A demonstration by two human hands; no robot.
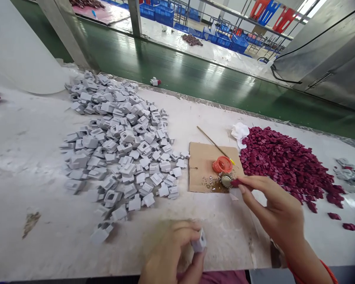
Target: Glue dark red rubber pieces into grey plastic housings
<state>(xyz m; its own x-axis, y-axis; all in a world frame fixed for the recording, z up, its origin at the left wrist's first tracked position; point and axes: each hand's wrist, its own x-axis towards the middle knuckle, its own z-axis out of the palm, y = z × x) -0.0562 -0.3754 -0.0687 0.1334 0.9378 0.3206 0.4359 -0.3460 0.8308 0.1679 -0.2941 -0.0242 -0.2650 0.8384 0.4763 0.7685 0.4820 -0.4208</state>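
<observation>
Near the table's front edge, my left hand (177, 248) pinches a small grey plastic part (199, 241) with an opening in its face. To the right, my right hand (273, 209) grips a small dark-red piece (236, 182) between thumb and forefinger. That piece is at the rim of a metal bottle cap (226, 180), on a wet, stained patch of a cardboard sheet (197, 157). Just behind the cap stands an orange-red cup (222, 164). A thin stick with a yellow tip (213, 141) lies across the cardboard's back edge.
A large heap of grey parts (121, 138) spreads to the left. At the right lies a dark-red heap (284, 161), with a crumpled white tissue (240, 132) beside it and a few grey pieces (347, 171) beyond. A green conveyor belt (180, 71) crosses behind the table.
</observation>
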